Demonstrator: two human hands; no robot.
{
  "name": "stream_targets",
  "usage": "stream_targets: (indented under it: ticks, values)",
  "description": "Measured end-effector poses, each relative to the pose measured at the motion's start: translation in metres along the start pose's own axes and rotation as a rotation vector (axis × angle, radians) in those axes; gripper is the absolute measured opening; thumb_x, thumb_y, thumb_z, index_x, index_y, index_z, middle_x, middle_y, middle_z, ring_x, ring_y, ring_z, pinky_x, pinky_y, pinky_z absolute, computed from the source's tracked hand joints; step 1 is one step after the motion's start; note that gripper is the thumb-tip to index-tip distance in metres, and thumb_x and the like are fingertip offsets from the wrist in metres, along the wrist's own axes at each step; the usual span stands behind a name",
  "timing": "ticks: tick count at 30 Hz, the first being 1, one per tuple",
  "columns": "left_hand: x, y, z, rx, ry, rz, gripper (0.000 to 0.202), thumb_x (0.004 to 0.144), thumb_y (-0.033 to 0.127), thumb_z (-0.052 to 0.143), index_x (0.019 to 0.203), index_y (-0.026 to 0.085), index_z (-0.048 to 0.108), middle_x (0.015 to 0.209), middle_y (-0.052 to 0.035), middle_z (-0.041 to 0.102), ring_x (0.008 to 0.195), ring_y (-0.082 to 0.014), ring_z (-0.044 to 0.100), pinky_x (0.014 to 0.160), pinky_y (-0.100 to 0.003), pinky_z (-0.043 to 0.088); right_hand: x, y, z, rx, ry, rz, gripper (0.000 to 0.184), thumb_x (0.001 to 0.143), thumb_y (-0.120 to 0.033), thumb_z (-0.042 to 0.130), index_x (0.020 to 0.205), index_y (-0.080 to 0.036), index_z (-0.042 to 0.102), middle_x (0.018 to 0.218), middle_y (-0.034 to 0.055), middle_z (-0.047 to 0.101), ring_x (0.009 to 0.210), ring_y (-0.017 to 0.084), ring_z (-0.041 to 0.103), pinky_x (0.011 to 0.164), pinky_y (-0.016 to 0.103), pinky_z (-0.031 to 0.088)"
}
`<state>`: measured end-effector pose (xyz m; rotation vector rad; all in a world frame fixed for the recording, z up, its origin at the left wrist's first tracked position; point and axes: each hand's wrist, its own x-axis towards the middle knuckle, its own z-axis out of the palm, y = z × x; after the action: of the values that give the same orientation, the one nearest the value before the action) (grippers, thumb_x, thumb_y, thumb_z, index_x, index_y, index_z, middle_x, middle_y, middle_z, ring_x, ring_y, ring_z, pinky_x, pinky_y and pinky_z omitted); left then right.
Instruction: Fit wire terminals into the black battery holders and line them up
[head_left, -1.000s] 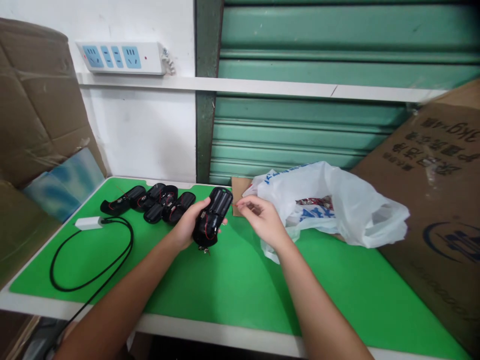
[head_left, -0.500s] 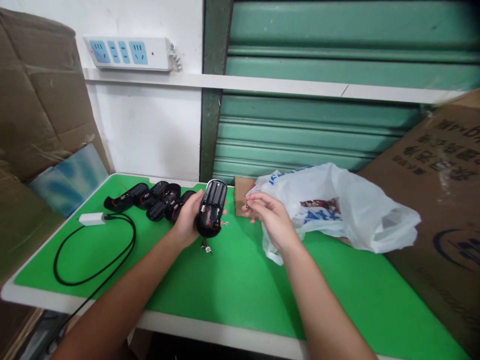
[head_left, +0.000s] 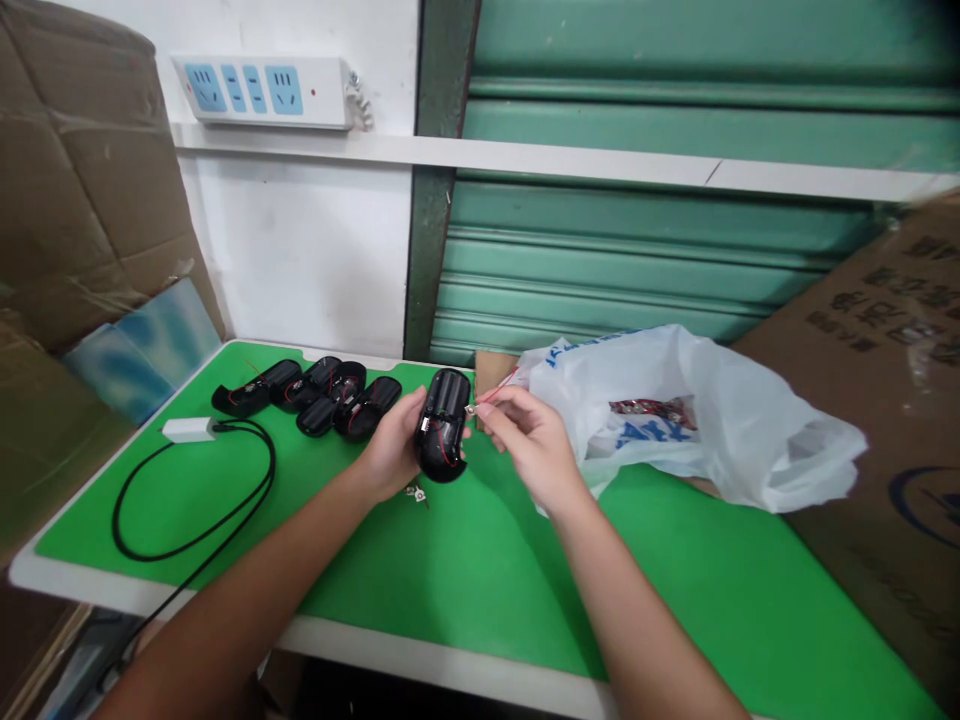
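Casing (head_left: 442,425) is gripped in the left hand (head_left: 394,450); the right hand (head_left: 529,435) pinches a small part (head_left: 471,409) on a red wire (head_left: 499,384). Half a second ago that part was apart from the casing; now it is at its right edge, contact unclear. Small pieces (head_left: 418,493) show just below the left hand.

Under both hands, a green mat (head_left: 450,580) covers a white table (head_left: 360,642). An adapter (head_left: 190,430) with looped cable (head_left: 273,462) lies left, other casings (head_left: 319,412) beyond. Right, a bag (head_left: 765,420) partly covers some cardboard (head_left: 491,368). Behind rise a shutter (head_left: 637,225) and wall (head_left: 322,260).
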<state>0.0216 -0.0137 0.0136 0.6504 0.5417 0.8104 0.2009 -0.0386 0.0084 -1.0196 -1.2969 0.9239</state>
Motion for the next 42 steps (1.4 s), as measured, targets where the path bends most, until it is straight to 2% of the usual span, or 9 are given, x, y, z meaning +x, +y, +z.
stream_targets:
  ticks: [10,19,23,28,33,38,42]
  values:
    - [-0.002,0.0006,0.0033,0.046,0.021,-0.014,0.055,0.108,0.04,0.028,0.127,0.01,0.07,0.099,-0.0149,0.079,0.082,-0.0228,0.075,0.073,-0.033,0.062,-0.0007,0.0008,0.0013,-0.011,-0.041,0.005,0.027,0.082,-0.047,0.079,0.085,-0.023,0.068,0.072,-0.0018,0.062,0.056,0.012,0.054,0.051,0.027,0.043]
    - [-0.0013,0.0003,0.0021,0.041,0.0,-0.01,0.056,0.108,0.041,0.028,0.128,0.01,0.07,0.099,-0.0154,0.079,0.084,-0.0244,0.076,0.075,-0.035,0.061,-0.0012,0.0,0.0044,0.07,-0.044,0.03,0.029,0.078,-0.048,0.083,0.082,-0.023,0.068,0.076,-0.0003,0.066,0.056,0.013,0.055,0.051,0.028,0.045]
    - [-0.0016,-0.0001,0.0007,0.03,-0.028,-0.014,0.053,0.107,0.043,0.034,0.127,0.01,0.07,0.094,-0.0144,0.079,0.08,-0.0236,0.075,0.075,-0.034,0.061,-0.0017,0.0014,0.0064,0.077,-0.022,0.017,0.027,0.077,-0.046,0.084,0.08,-0.023,0.071,0.079,0.0001,0.069,0.059,0.013,0.058,0.055,0.028,0.046]
    - [-0.0008,-0.001,-0.0014,0.019,-0.04,-0.016,0.053,0.106,0.045,0.036,0.125,0.01,0.072,0.091,-0.0141,0.078,0.075,-0.0219,0.073,0.073,-0.033,0.06,-0.0025,-0.0001,0.0069,0.019,-0.034,0.02,0.026,0.078,-0.047,0.083,0.082,-0.022,0.075,0.069,-0.0001,0.068,0.061,0.015,0.06,0.057,0.029,0.045]
    - [-0.0003,-0.0014,-0.0034,-0.013,-0.046,-0.007,0.049,0.104,0.045,0.043,0.129,0.011,0.07,0.096,-0.0136,0.079,0.08,-0.0233,0.075,0.074,-0.033,0.06,-0.002,0.0008,0.0055,-0.001,-0.041,0.029,0.029,0.08,-0.051,0.081,0.086,-0.022,0.074,0.066,-0.0011,0.066,0.06,0.016,0.059,0.058,0.03,0.046]
    - [-0.0007,-0.001,-0.0027,-0.005,-0.021,0.005,0.049,0.105,0.044,0.042,0.13,0.012,0.07,0.102,-0.0138,0.079,0.082,-0.0233,0.075,0.07,-0.03,0.059,-0.0026,0.0071,0.0047,-0.063,-0.016,-0.026,0.027,0.082,-0.049,0.079,0.087,-0.023,0.074,0.068,-0.0016,0.061,0.065,0.017,0.062,0.062,0.031,0.048]
    - [-0.001,-0.0003,0.0002,0.009,-0.004,-0.011,0.052,0.106,0.043,0.037,0.131,0.012,0.069,0.102,-0.0141,0.079,0.081,-0.0235,0.074,0.074,-0.034,0.06,-0.0051,0.0076,0.0054,-0.204,0.0,-0.128,0.02,0.089,-0.044,0.074,0.089,-0.023,0.076,0.072,-0.0013,0.055,0.066,0.016,0.057,0.063,0.032,0.046]
